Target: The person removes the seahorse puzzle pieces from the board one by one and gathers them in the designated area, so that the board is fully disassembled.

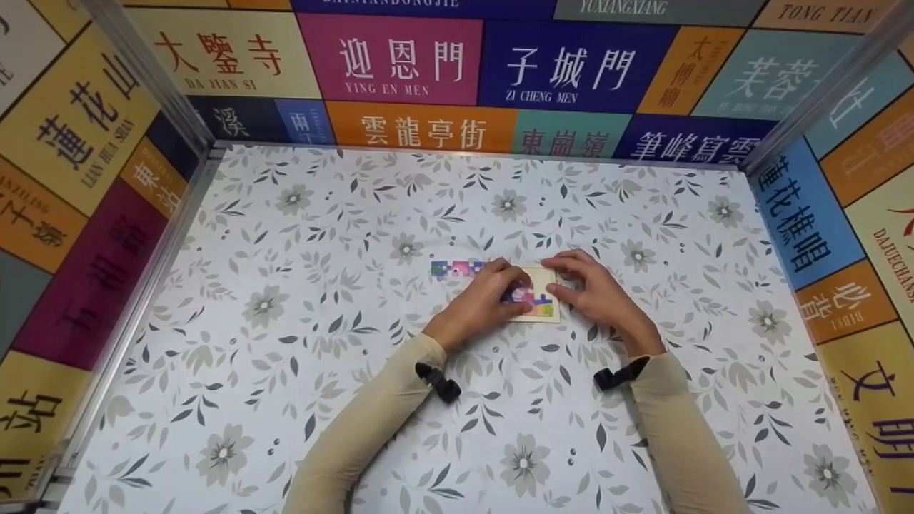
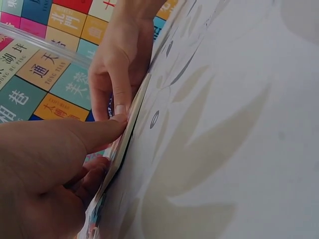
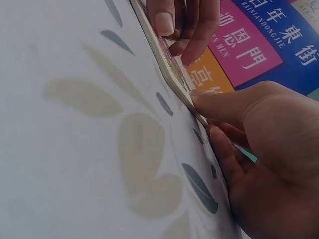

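A small jigsaw puzzle board (image 1: 546,275) with a pale frame lies on the table, with colourful pieces in its lower part. My left hand (image 1: 485,296) is over its left side, thumb and curled fingers around a pink and blue puzzle piece (image 1: 523,294); the hand hides much of the board there. In the left wrist view, the left thumb lies along the near edge of the board (image 2: 124,137). My right hand (image 1: 589,285) holds the board's right edge, its thumb at the near side and forefinger near the far corner. The right wrist view has that thumb on the frame (image 3: 174,82).
Several loose puzzle pieces (image 1: 457,269) lie in a row behind the left hand, partly covered by it. The tabletop (image 1: 343,300) has a grey floral pattern. Panels with Chinese lettering (image 1: 400,64) stand along the back and both sides.
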A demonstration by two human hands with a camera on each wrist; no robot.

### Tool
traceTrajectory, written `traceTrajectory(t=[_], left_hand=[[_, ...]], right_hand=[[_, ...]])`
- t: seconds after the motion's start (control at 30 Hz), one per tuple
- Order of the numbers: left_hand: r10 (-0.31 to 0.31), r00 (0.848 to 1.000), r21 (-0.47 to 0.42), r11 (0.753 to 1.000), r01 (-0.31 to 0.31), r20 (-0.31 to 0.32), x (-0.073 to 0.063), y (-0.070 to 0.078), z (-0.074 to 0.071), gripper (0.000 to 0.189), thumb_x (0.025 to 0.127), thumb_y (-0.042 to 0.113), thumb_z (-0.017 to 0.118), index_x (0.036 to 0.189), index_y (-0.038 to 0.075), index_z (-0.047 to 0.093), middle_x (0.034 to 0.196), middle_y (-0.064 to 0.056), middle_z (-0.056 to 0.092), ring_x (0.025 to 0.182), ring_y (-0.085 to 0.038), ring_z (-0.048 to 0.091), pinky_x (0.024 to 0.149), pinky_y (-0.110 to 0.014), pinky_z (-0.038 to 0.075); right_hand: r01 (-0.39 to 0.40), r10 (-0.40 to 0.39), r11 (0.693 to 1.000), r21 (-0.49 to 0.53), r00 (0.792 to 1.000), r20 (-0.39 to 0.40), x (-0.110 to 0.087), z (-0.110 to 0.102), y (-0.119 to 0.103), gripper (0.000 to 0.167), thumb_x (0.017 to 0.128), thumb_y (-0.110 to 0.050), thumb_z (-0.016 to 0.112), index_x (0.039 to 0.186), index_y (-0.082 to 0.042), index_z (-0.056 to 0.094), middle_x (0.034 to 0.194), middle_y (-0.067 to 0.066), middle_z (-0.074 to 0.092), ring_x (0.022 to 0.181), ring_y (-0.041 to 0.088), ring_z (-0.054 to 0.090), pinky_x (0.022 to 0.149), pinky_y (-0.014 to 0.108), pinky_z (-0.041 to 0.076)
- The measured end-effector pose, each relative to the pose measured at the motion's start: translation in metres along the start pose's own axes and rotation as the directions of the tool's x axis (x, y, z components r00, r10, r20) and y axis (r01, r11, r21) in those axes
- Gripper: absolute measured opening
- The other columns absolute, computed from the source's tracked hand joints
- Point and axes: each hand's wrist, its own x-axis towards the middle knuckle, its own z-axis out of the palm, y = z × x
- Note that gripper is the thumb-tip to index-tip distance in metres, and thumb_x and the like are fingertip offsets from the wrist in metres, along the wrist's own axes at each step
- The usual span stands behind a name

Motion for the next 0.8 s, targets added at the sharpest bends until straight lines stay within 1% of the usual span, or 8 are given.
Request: traceTrajectory(t=[0.1,0.23,0.33,0.47,0.53,0.67,0.8], left_hand=[[-0.034,0.999,-0.015,0.999,0.034,0.002,-0.0001,0.0000,0.0004,0.048,0.099,0.030,0.081,0.139,0.009,0.066,0.134,-0.009,0.059,0.125,-0.022,0.060,0.114,-0.034,0.050],[-0.081,0.997,-0.014,0.997,0.081,0.005,-0.0007,0.0005,0.0007,0.061,0.099,0.033,0.081,0.151,0.011,0.059,0.143,-0.009,0.057,0.133,-0.023,0.059,0.119,-0.035,0.048],[-0.093,0.996,0.002,0.996,0.093,0.010,-0.0010,0.0009,0.0013,0.064,0.100,0.034,0.080,0.155,0.011,0.057,0.143,-0.009,0.056,0.134,-0.023,0.057,0.121,-0.036,0.047],[-0.068,0.998,0.025,0.997,0.068,0.015,-0.0010,0.0010,0.0029,0.060,0.102,0.032,0.077,0.154,0.007,0.059,0.138,-0.009,0.055,0.129,-0.021,0.056,0.117,-0.034,0.048],[-0.048,0.999,0.027,0.999,0.048,0.012,-0.0013,0.0010,0.0030,0.058,0.103,0.031,0.075,0.152,0.005,0.060,0.137,-0.009,0.055,0.127,-0.021,0.056,0.115,-0.034,0.048],[-0.023,1.000,0.003,1.000,0.023,-0.007,-0.0028,-0.0002,0.0028,0.052,0.103,0.030,0.076,0.147,0.005,0.063,0.135,-0.009,0.054,0.125,-0.019,0.057,0.114,-0.033,0.048],[-0.012,0.999,-0.041,0.999,0.011,-0.029,-0.0038,-0.0023,0.0035,0.048,0.103,0.029,0.077,0.143,0.007,0.062,0.136,-0.008,0.052,0.126,-0.019,0.057,0.116,-0.034,0.048]], right_hand=[[-0.012,0.012,1.000,0.005,1.000,-0.004,0.0003,0.0002,-0.0008,0.043,0.100,-0.017,0.079,0.142,-0.013,0.071,0.145,0.011,0.060,0.134,0.031,0.059,0.117,0.049,0.046],[-0.020,0.020,1.000,0.008,1.000,-0.015,0.0006,0.0013,-0.0012,0.043,0.099,-0.014,0.080,0.141,-0.012,0.071,0.144,0.012,0.060,0.132,0.032,0.060,0.116,0.049,0.046],[-0.019,0.019,1.000,0.002,0.999,-0.027,0.0010,0.0031,-0.0001,0.043,0.099,-0.010,0.079,0.141,-0.008,0.071,0.144,0.015,0.059,0.131,0.034,0.060,0.115,0.049,0.046],[-0.009,0.009,1.000,0.004,0.999,-0.041,0.0011,0.0047,-0.0005,0.043,0.099,-0.003,0.077,0.141,0.000,0.069,0.144,0.022,0.058,0.131,0.040,0.059,0.114,0.050,0.046],[-0.006,0.007,1.000,0.014,0.999,-0.042,0.0011,0.0048,-0.0011,0.043,0.099,-0.002,0.077,0.141,0.001,0.069,0.144,0.022,0.058,0.130,0.040,0.059,0.114,0.048,0.047],[-0.005,0.006,0.999,0.036,1.000,-0.029,0.0007,0.0031,-0.0009,0.043,0.099,-0.008,0.079,0.141,-0.004,0.070,0.144,0.016,0.060,0.130,0.033,0.061,0.113,0.042,0.050],[-0.005,0.006,0.998,0.055,1.000,-0.016,-0.0003,0.0011,-0.0012,0.042,0.099,-0.014,0.080,0.140,-0.010,0.072,0.143,0.012,0.061,0.130,0.029,0.061,0.114,0.046,0.050]])
